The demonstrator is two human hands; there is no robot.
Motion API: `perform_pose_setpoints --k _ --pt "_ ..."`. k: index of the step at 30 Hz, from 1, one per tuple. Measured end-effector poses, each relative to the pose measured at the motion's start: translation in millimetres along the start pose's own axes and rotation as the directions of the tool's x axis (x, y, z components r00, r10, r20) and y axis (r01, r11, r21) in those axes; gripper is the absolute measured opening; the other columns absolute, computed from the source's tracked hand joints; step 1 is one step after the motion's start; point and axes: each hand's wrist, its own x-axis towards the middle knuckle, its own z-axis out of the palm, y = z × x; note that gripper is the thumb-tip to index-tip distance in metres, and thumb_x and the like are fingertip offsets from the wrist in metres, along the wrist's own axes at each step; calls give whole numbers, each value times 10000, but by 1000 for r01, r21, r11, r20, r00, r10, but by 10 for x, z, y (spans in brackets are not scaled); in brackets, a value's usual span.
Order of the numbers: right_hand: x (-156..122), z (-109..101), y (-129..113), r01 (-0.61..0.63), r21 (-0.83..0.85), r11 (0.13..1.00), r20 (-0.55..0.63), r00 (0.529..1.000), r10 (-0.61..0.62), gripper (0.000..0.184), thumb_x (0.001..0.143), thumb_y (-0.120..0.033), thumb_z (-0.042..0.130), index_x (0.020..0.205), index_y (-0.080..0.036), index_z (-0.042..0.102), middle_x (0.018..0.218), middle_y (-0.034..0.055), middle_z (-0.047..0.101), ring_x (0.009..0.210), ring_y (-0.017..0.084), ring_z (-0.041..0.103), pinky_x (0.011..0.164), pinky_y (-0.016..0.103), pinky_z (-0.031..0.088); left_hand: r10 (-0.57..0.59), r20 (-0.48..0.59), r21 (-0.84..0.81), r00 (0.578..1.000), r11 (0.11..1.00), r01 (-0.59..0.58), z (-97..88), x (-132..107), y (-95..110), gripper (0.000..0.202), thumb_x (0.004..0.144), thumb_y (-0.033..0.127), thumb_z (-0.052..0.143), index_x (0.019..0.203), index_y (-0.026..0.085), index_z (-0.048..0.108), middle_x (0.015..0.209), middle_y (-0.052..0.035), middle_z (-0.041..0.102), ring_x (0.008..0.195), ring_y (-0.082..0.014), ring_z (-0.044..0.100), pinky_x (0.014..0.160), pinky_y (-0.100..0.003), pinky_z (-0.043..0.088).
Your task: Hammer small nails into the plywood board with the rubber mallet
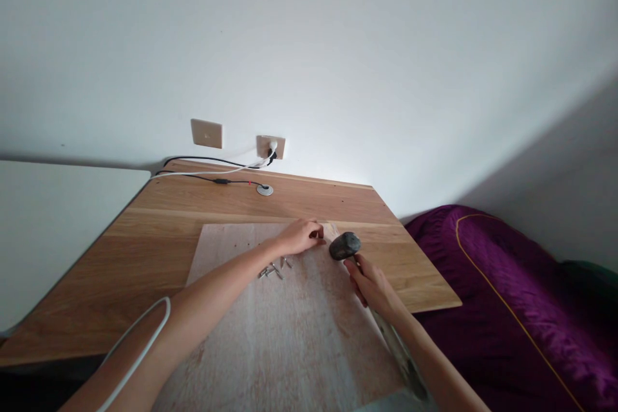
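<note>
My right hand (372,283) is closed round the handle of a hammer, whose dark head (344,245) hovers just above a pale plywood board (290,328). My left hand (302,235) rests at the board's far edge with fingers pinched together, probably on a small nail I cannot make out. Several loose nails (273,269) lie on the board beside my left wrist. The hammer head is a few centimetres right of my left fingertips.
The board lies on a wooden desk (159,238) against a white wall. Cables (212,170) run from a wall socket (270,146) along the desk's back edge. A white surface (53,219) adjoins on the left, a purple-covered bed (506,296) on the right.
</note>
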Motion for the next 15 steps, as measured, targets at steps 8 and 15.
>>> perform_pose_setpoints --k 8,15 --pt "30 -107 -141 18 18 1000 -46 999 -17 328 959 -542 399 858 -246 497 507 -90 493 332 111 497 354 210 345 40 40 -111 998 993 -35 -25 -4 -7 79 905 175 696 907 168 775 961 -73 748 879 -208 702 803 -279 479" --pt "109 -216 -474 103 13 995 -31 994 -103 304 974 -502 418 880 -233 523 535 -78 523 348 103 521 368 194 369 -61 52 -89 997 994 66 -37 -53 25 565 729 403 897 1209 203 674 1152 -70 644 895 -205 675 770 -291 508"
